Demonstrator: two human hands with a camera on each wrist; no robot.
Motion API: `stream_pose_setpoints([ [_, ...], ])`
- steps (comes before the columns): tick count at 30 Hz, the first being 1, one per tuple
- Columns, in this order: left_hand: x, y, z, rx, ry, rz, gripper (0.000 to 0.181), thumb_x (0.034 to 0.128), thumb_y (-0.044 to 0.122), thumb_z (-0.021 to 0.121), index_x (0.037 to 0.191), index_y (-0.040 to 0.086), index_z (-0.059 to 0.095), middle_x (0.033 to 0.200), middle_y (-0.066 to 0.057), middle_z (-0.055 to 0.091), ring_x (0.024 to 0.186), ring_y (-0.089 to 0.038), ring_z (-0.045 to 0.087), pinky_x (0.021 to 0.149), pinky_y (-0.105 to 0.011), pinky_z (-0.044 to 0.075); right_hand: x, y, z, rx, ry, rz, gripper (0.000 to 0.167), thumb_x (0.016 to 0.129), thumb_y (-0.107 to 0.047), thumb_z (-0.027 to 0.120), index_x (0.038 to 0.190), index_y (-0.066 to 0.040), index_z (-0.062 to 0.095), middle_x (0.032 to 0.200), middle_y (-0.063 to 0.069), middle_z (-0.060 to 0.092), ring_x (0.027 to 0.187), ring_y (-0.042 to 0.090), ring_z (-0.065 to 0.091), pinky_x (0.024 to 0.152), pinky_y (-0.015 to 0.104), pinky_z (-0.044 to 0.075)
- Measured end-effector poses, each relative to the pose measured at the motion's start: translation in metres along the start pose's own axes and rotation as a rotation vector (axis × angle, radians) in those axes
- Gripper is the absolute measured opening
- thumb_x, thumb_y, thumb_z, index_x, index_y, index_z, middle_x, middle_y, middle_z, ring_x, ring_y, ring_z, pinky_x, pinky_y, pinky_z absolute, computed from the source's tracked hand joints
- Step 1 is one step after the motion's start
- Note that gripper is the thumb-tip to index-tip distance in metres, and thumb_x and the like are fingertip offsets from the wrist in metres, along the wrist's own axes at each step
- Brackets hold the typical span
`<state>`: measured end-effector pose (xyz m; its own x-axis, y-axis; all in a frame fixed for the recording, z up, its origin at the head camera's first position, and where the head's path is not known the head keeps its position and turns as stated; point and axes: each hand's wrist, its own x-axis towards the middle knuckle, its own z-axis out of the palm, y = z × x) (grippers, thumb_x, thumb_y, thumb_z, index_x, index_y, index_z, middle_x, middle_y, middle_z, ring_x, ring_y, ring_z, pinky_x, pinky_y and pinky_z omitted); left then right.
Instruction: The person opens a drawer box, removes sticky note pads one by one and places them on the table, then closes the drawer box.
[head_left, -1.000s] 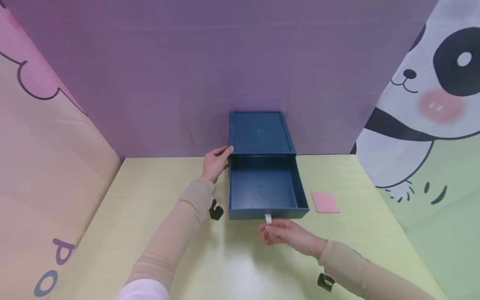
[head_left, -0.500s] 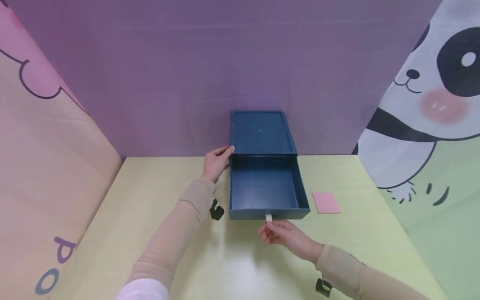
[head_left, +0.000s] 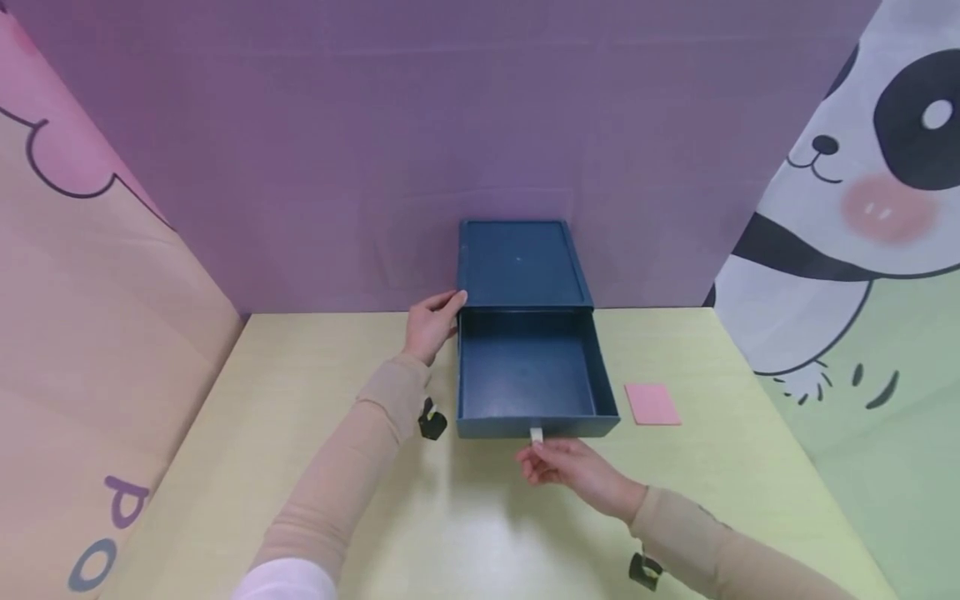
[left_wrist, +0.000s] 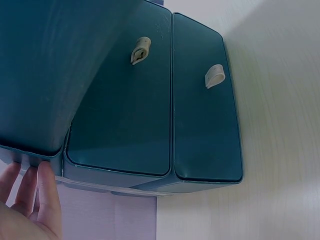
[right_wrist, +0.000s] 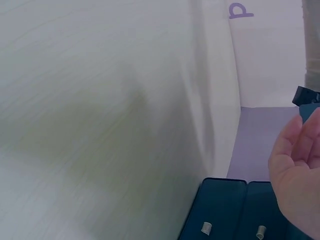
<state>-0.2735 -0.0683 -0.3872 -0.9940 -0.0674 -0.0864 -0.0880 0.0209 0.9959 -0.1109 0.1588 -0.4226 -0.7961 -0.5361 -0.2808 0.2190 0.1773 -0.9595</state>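
A dark blue drawer cabinet (head_left: 521,262) stands on the table against the purple backdrop. Its top drawer (head_left: 525,428) is pulled far out towards me. At the drawer's front, my right hand (head_left: 581,471) pinches the small white pull tab (head_left: 536,436) between thumb and fingers; in the right wrist view the hand hides the tab. Against the cabinet's left side, by the front top corner, my left hand (head_left: 435,325) rests with fingers extended. The left wrist view shows those fingertips (left_wrist: 46,172) touching the side wall, beside two closed lower drawers (left_wrist: 120,110) with looped tabs.
A pink square pad (head_left: 652,404) lies on the pale wooden table (head_left: 712,450), to the right of the cabinet. Printed cloth panels close in the left side and the right side, the latter with a panda (head_left: 825,242). The pulled-out drawer juts over the tabletop.
The right forearm has shifted slightly to the left. Both hands keep their places on the cabinet and the tab, and the drawer stays equally far out.
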Motion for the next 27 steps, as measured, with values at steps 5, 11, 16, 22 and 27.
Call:
stream_pose_setpoints([
  [5, -0.0004, -0.0012, 0.0, -0.003, 0.0, 0.0, 0.045, 0.09, 0.033, 0.064, 0.127, 0.007, 0.061, 0.129, -0.011, 0.059, 0.119, -0.024, 0.055, 0.093, -0.042, 0.051, -0.0013, -0.0015, 0.0, 0.01, -0.01, -0.02, 0.051, 0.101, -0.028, 0.043, 0.12, 0.018, 0.051, 0.095, -0.003, 0.066, 0.09, 0.008, 0.061, 0.086, 0.022, 0.051],
  [11, -0.0011, -0.0013, 0.0012, -0.004, -0.001, 0.004, 0.045, 0.0901, 0.032, 0.064, 0.127, 0.007, 0.061, 0.129, -0.012, 0.059, 0.118, -0.024, 0.056, 0.093, -0.042, 0.051, -0.002, -0.0027, 0.0001, 0.012, -0.021, -0.047, 0.047, 0.102, -0.022, 0.041, 0.12, 0.02, 0.048, 0.095, -0.003, 0.065, 0.09, 0.006, 0.061, 0.086, 0.022, 0.051],
  [16, -0.0019, 0.0, 0.0013, -0.001, 0.002, 0.011, 0.044, 0.0901, 0.033, 0.064, 0.126, 0.007, 0.061, 0.129, -0.012, 0.059, 0.119, -0.024, 0.055, 0.093, -0.042, 0.052, 0.0001, -0.0033, -0.0021, -0.009, -0.022, -0.05, 0.049, 0.102, -0.024, 0.041, 0.12, 0.02, 0.049, 0.095, -0.002, 0.065, 0.091, 0.007, 0.061, 0.088, 0.025, 0.051],
  [22, -0.0012, 0.0005, 0.0009, 0.001, 0.008, 0.014, 0.044, 0.0901, 0.032, 0.064, 0.126, 0.007, 0.061, 0.129, -0.012, 0.059, 0.118, -0.024, 0.056, 0.092, -0.042, 0.052, 0.0034, -0.005, -0.0025, -0.005, -0.018, -0.027, 0.051, 0.1, -0.031, 0.045, 0.119, 0.016, 0.053, 0.095, -0.004, 0.066, 0.091, 0.008, 0.061, 0.089, 0.027, 0.051],
  [27, -0.0001, -0.0005, 0.001, 0.0, 0.01, 0.016, 0.044, 0.0902, 0.032, 0.063, 0.126, 0.006, 0.062, 0.128, -0.012, 0.06, 0.117, -0.024, 0.056, 0.092, -0.042, 0.052, 0.0034, -0.0082, -0.0024, -0.019, -0.017, -0.036, 0.051, 0.101, -0.029, 0.044, 0.121, 0.018, 0.05, 0.096, -0.004, 0.066, 0.091, 0.008, 0.061, 0.088, 0.026, 0.051],
])
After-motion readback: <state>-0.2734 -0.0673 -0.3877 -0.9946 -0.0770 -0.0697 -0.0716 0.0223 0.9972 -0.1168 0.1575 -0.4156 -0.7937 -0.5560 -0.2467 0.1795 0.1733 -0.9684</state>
